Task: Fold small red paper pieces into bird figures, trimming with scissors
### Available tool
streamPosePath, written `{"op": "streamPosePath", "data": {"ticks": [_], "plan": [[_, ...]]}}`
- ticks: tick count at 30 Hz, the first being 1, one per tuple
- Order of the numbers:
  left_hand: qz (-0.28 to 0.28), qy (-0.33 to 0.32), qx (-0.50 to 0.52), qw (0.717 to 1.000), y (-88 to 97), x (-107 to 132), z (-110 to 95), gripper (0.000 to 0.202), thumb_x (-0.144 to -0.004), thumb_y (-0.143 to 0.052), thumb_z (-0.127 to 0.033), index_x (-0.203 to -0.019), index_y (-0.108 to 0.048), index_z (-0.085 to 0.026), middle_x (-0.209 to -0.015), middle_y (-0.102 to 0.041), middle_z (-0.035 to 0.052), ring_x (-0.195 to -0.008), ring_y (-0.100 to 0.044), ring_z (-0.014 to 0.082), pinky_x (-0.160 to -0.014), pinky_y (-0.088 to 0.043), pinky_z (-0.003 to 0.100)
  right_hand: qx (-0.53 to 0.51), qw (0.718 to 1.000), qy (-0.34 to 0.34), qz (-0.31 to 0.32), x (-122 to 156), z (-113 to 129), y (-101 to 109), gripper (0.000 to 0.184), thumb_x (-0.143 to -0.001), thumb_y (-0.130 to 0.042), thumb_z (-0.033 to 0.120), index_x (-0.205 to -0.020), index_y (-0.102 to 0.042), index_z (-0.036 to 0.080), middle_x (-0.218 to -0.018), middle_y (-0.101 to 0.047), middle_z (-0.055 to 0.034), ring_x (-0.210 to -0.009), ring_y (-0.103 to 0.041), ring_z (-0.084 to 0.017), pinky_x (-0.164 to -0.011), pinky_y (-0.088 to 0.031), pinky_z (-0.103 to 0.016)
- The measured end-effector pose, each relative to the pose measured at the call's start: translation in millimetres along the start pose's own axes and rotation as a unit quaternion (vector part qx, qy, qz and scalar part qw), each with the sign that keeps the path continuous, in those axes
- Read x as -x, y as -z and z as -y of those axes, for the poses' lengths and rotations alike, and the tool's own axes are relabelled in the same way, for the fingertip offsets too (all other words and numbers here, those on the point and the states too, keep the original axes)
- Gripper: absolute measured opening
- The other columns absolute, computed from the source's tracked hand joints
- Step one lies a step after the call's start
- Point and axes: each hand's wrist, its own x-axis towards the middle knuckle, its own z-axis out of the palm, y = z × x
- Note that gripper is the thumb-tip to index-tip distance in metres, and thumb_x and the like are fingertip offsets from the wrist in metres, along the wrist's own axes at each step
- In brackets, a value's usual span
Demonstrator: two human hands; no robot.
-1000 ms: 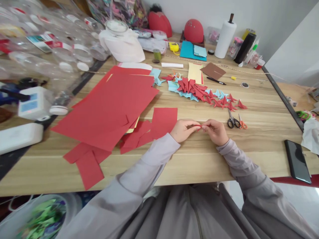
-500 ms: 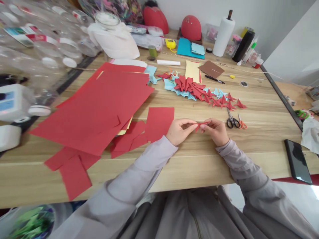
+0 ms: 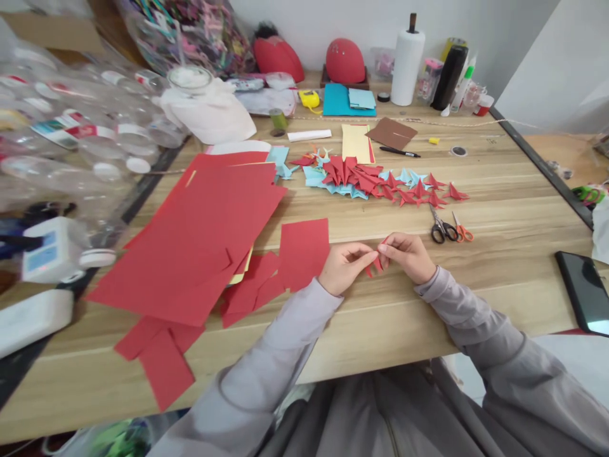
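Observation:
My left hand (image 3: 343, 266) and my right hand (image 3: 407, 256) meet over the wooden table (image 3: 499, 254), both pinching a small folded red paper piece (image 3: 375, 263) between their fingertips. Its points hang down below the fingers, just above the tabletop. A red paper rectangle (image 3: 304, 247) lies just left of my left hand. Beyond the hands, a row of folded red and light blue paper shapes (image 3: 380, 181) is spread across the table.
Large red sheets (image 3: 200, 228) and offcuts (image 3: 162, 362) cover the left half. Two pairs of scissors (image 3: 447, 225) lie to the right of my hands, a black phone (image 3: 583, 295) at the right edge. Plastic bottles (image 3: 85, 139), a paper towel roll (image 3: 406, 60) and clutter line the back.
The small red piece was held stretched flat between the fingertips; now it is turned so its points hang downward. My view has shifted slightly.

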Motion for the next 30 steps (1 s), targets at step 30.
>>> {"op": "streamPosePath", "data": {"ticks": [30], "plan": [[-0.038,0.076,0.102,0.991,-11.7,3.4,2.5,0.018,-0.065,-0.076,-0.031,-0.064,-0.069,-0.014,-0.063,-0.069,0.0042,-0.057,-0.06,0.0122,-0.061,-0.048,0.025,0.02,0.997,-0.024,-0.064,0.8,3.6,-2.6,0.036,-0.067,-0.075,0.048,-0.063,-0.06,0.016,-0.051,-0.06,0.0021,-0.043,-0.053,-0.008,-0.045,-0.043,-0.022]]}}
